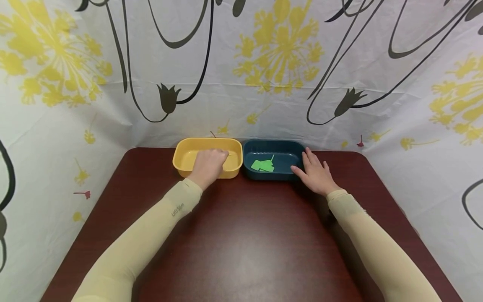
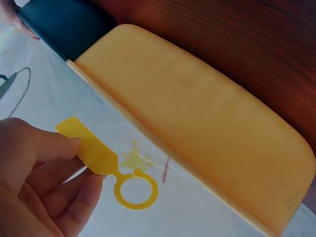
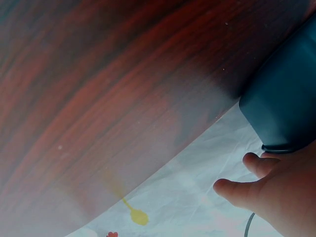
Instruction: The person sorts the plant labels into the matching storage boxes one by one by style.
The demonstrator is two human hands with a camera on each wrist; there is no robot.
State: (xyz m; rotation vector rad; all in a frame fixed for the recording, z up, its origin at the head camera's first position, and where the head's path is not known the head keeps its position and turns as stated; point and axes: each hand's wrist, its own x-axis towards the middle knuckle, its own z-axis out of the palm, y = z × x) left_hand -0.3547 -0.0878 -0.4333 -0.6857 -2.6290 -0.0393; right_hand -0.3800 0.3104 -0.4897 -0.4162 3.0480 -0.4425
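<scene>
Over the yellow bin (image 1: 181,144) is my left hand (image 1: 209,165). In the left wrist view, its thumb and fingers pinch a flat yellow tag (image 2: 94,150) with a ring at one end. The head view hides that tag behind the hand. My right hand (image 1: 316,174) lies at the right end of the dark blue bin (image 1: 288,158), fingers spread against its rim. Several flat bright green tags (image 1: 264,165) lie at the left inside the blue bin. The right wrist view shows the right hand's fingers (image 3: 242,192) beside the bin's outer wall.
The two bins stand side by side at the far edge of a dark reddish wooden table (image 1: 241,235). Behind them hangs a white cloth (image 1: 226,92) with yellow and grey flower prints, which also runs along both sides.
</scene>
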